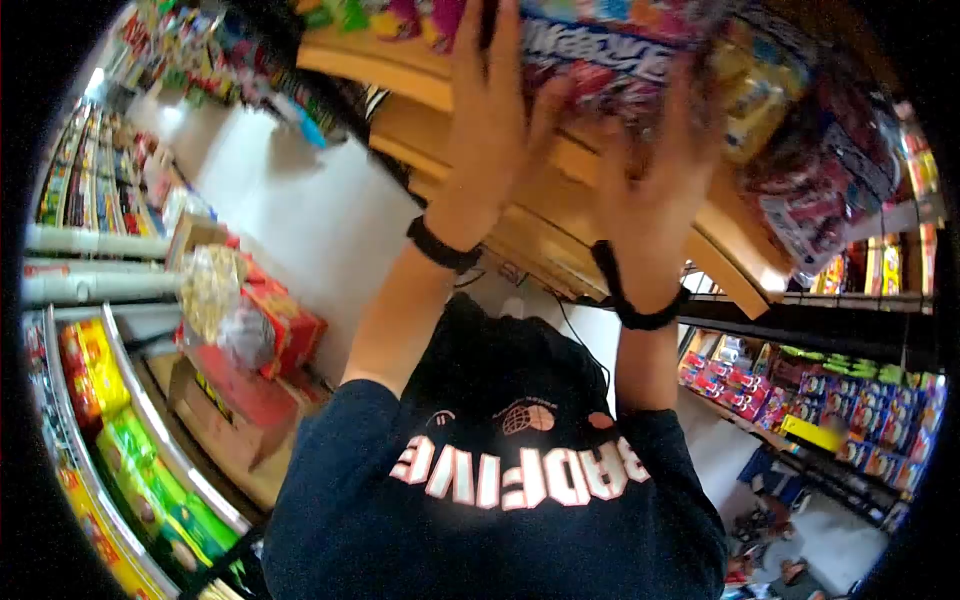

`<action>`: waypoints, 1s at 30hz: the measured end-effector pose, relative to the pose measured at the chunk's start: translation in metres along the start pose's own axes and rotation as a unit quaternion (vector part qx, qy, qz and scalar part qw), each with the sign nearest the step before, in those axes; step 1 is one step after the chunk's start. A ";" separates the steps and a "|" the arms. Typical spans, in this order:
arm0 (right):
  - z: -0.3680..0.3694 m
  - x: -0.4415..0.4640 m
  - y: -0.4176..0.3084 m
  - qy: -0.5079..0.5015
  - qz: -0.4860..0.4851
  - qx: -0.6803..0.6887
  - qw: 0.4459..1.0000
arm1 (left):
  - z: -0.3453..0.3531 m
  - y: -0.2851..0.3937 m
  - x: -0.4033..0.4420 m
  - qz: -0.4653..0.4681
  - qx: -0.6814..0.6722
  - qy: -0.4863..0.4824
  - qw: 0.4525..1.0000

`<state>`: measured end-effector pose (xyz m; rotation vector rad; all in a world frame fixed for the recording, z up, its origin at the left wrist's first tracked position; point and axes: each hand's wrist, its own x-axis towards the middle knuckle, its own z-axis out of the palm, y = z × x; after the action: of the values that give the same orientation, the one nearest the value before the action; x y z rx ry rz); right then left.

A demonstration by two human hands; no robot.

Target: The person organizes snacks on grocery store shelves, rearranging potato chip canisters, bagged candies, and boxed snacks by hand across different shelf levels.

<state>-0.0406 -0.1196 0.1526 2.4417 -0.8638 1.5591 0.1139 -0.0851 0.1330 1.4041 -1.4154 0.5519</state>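
My left hand (490, 140), with a dark band at the wrist, reaches over the front of a wooden display shelf (400, 75). Its fingers are stretched and spread, next to a blue packet with white lettering (600, 48). Close to the same packet is my right hand (660, 195), also with a dark band, its fingers apart and slightly blurred. Neither hand shows a grip on anything; whether the fingertips touch the wrappers I cannot tell. Pink packets (425, 20) lie on the left of the shelf, a yellow packet (760, 100) on the right.
Dark red and purple packets (830, 170) overhang the shelf's right end. A red box (285, 310) with clear bags stands to the left. Green packs (150, 480) fill a lower-left rack. Boxed goods (860, 410) line shelving at right. Pale floor (290, 200) runs between racks.
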 end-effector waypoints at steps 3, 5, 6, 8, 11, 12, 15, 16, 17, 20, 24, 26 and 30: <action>-0.019 -0.011 -0.004 0.050 0.029 0.051 0.997 | 0.006 0.005 -0.031 -0.034 -0.002 0.019 0.999; -0.032 -0.031 -0.013 0.049 0.056 0.086 0.993 | 0.015 0.013 -0.052 -0.070 -0.005 0.041 0.997; -0.039 -0.038 -0.021 0.025 0.031 0.090 0.995 | 0.016 0.019 -0.062 -0.085 0.009 0.050 0.995; -0.023 -0.077 -0.031 0.012 0.042 0.300 0.953 | 0.013 0.036 -0.083 -0.103 -0.113 0.056 0.987; -0.022 -0.108 -0.058 -0.272 0.132 0.358 0.883 | 0.002 0.066 -0.123 -0.260 -0.391 0.015 0.883; -0.018 -0.115 -0.061 -0.296 0.145 0.392 0.859 | -0.001 0.070 -0.129 -0.335 -0.466 0.026 0.819; 0.012 -0.116 -0.068 -0.369 0.126 0.417 0.821 | -0.030 0.072 -0.145 -0.392 -0.539 0.049 0.744; 0.024 -0.117 -0.071 -0.404 0.110 0.412 0.809 | -0.037 0.071 -0.151 -0.384 -0.538 0.038 0.749; 0.031 -0.120 -0.075 -0.442 0.099 0.404 0.794 | -0.029 0.074 -0.158 -0.394 -0.541 0.059 0.740; 0.051 -0.132 -0.075 -0.530 0.027 0.368 0.763 | -0.006 0.078 -0.177 -0.436 -0.566 0.336 0.614; 0.114 -0.180 -0.052 -0.627 -0.002 0.217 0.748 | -0.071 0.008 -0.228 -0.613 -0.644 0.239 0.391; 0.143 -0.191 -0.038 -0.565 0.175 0.194 0.783 | -0.080 -0.004 -0.253 -0.622 -0.611 0.204 0.444; 0.196 -0.194 -0.024 -0.401 0.381 0.082 0.829 | -0.101 -0.022 -0.284 -0.675 -0.599 0.213 0.374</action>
<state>0.0689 -0.0987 -0.1012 3.1085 -2.1172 0.6048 0.1099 0.1265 -0.0834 0.5541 0.3100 -1.0383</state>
